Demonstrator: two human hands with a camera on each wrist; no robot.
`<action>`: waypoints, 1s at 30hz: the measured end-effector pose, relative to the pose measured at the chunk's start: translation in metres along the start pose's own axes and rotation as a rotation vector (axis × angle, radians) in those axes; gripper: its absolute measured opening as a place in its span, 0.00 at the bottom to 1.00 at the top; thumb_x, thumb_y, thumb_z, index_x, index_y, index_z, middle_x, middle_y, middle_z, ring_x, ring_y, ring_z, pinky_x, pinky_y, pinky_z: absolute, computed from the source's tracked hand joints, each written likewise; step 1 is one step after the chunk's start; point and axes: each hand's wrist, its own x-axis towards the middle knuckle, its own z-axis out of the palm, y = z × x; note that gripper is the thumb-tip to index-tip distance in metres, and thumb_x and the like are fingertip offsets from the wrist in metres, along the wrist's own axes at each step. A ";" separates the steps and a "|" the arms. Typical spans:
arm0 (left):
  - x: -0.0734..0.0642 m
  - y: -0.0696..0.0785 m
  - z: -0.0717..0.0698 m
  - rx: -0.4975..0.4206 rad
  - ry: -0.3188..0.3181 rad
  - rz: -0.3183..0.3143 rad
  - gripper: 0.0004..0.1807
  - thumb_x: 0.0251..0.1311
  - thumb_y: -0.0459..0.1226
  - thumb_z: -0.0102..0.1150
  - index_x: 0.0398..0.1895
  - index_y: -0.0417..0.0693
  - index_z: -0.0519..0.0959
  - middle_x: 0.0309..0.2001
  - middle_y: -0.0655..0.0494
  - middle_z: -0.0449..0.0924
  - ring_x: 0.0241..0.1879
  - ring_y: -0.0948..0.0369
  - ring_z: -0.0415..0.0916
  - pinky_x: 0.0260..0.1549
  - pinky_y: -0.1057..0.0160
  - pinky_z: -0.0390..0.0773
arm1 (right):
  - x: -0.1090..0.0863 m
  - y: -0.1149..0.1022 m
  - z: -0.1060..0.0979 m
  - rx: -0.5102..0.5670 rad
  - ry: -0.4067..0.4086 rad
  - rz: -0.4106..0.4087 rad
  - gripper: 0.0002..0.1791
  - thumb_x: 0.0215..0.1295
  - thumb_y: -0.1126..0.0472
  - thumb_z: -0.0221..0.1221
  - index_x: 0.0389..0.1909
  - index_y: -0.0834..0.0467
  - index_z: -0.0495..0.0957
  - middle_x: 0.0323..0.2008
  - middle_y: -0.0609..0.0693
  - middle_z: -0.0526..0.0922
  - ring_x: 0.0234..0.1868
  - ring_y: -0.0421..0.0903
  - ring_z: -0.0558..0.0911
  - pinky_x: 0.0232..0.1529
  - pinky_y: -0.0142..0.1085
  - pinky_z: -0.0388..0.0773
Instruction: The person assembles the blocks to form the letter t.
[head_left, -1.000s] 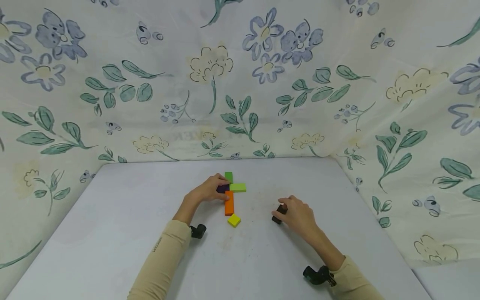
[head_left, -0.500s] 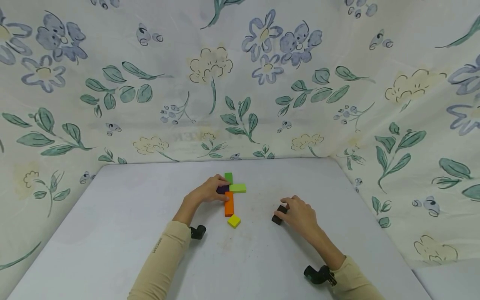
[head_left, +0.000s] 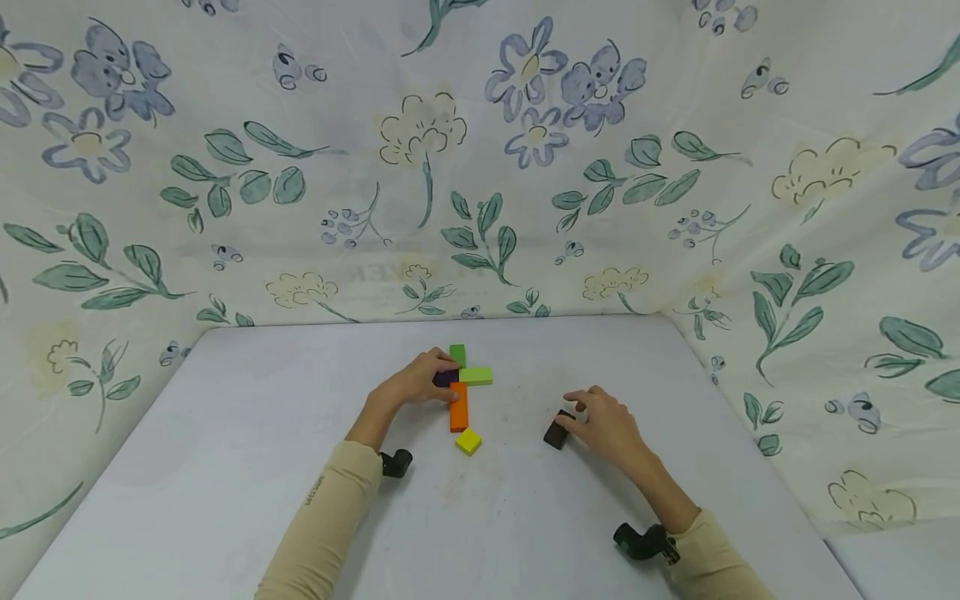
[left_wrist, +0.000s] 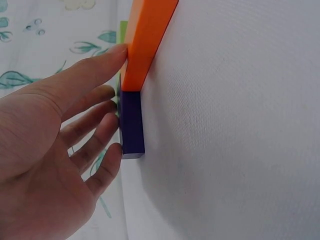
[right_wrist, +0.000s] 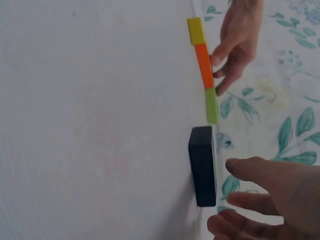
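Note:
In the head view, my left hand touches a small block layout with relaxed fingers. Its thumb tip rests on the orange block, and its other fingertips lie along the dark purple block. A light green block lies to the right of the purple one, a green block just behind. Tilted at the orange block's near end is a yellow block. Over to the right, a black block lies on the table; my right hand hovers beside it, fingers spread apart from it.
The white table runs back to a hanging floral cloth, which also covers both sides. Black wrist cameras, such as the right one, sit by the beige sleeves.
My right hand has loosened from the black block and shifted slightly to the right, its fingers lifting off. The black block stays where it was. My left hand has not moved.

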 end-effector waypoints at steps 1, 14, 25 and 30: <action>0.000 0.000 0.000 0.001 0.001 0.000 0.32 0.57 0.42 0.69 0.66 0.44 0.73 0.65 0.43 0.67 0.65 0.47 0.64 0.68 0.46 0.66 | 0.001 0.002 -0.001 0.020 -0.008 -0.010 0.23 0.59 0.51 0.68 0.53 0.59 0.82 0.38 0.55 0.82 0.27 0.42 0.78 0.21 0.32 0.71; -0.002 0.002 -0.002 0.003 -0.004 -0.009 0.32 0.58 0.42 0.69 0.66 0.45 0.73 0.66 0.43 0.66 0.65 0.46 0.63 0.68 0.45 0.66 | 0.007 0.018 -0.003 0.109 -0.154 -0.208 0.26 0.52 0.74 0.62 0.56 0.60 0.80 0.51 0.58 0.80 0.46 0.51 0.81 0.41 0.41 0.79; -0.002 0.002 -0.002 0.008 -0.004 -0.013 0.32 0.58 0.42 0.69 0.66 0.45 0.73 0.66 0.43 0.66 0.66 0.46 0.63 0.68 0.45 0.66 | 0.018 0.031 0.000 0.219 -0.281 -0.340 0.31 0.50 0.79 0.60 0.57 0.58 0.79 0.58 0.57 0.78 0.57 0.55 0.76 0.47 0.42 0.74; -0.002 0.003 -0.002 0.011 -0.007 -0.010 0.32 0.58 0.41 0.69 0.66 0.44 0.73 0.66 0.42 0.66 0.65 0.46 0.63 0.68 0.45 0.66 | 0.024 0.035 0.000 0.320 -0.374 -0.309 0.31 0.51 0.80 0.60 0.58 0.58 0.78 0.57 0.55 0.79 0.57 0.53 0.76 0.49 0.41 0.73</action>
